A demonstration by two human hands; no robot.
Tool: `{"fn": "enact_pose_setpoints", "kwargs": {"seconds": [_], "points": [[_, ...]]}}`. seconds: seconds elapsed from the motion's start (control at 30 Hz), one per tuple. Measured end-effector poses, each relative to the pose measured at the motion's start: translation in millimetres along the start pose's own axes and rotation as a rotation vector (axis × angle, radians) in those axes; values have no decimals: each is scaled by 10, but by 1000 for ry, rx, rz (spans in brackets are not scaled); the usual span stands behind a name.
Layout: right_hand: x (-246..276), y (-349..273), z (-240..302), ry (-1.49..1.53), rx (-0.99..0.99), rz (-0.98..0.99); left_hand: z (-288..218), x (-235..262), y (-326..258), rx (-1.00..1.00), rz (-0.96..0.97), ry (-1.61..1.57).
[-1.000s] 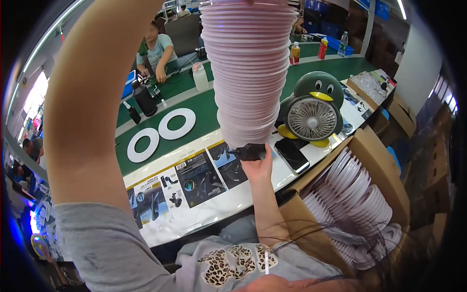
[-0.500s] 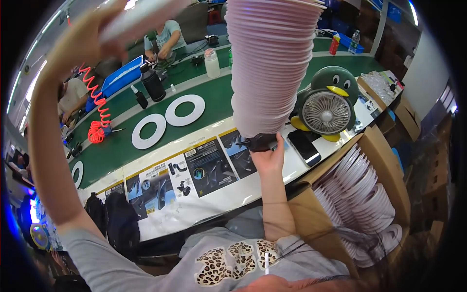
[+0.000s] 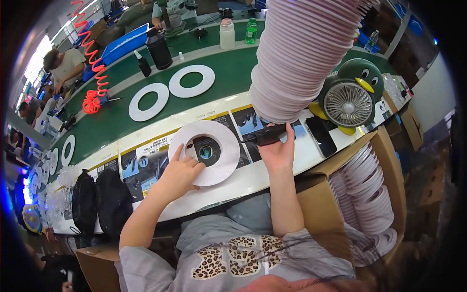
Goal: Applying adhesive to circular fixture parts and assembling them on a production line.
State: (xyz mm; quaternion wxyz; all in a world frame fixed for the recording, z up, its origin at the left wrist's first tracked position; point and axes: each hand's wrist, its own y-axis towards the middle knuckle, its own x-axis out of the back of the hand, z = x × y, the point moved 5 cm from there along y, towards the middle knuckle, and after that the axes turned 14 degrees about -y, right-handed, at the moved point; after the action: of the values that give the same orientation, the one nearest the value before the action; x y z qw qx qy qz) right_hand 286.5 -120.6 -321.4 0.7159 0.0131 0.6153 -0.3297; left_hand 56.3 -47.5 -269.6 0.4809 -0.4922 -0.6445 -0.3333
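Note:
A white flat ring [image 3: 226, 160] lies on the printed sheets at the near side of the bench. My left hand [image 3: 180, 175] grips its left edge, index finger along the top face and the other fingers curled at the hole. In my right hand [image 3: 281, 152], palm up, is a black handheld tool [image 3: 272, 135] with a narrow end pointing left toward the ring. Just behind that hand rises a tall leaning stack of white rings [image 3: 301, 58]. Two more white rings [image 3: 149, 102] lie side by side on the green belt.
A penguin-shaped fan [image 3: 348, 104] and a dark phone [image 3: 321, 136] stand right of the stack. A cardboard box [image 3: 318, 204] of white rings is at my right. Black pouches [image 3: 114, 194] lie left. Bottles [image 3: 158, 51] and a red coiled hose [image 3: 91, 101] are farther back; people sit across the belt.
My left hand has come down from high at the left with a white ring, now on the bench. My right hand keeps the black tool, turned slightly. The view has shifted.

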Motion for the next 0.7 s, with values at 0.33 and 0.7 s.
{"fn": "enact_pose_setpoints", "kwargs": {"seconds": [0.33, 0.7], "points": [[-130, 38, -92, -243, 175, -46, 491, 256, -74, 31, -421, -400], [-651, 11, -386, -578, 376, 463, 975, 94, -164, 141, -817, -427]]}}
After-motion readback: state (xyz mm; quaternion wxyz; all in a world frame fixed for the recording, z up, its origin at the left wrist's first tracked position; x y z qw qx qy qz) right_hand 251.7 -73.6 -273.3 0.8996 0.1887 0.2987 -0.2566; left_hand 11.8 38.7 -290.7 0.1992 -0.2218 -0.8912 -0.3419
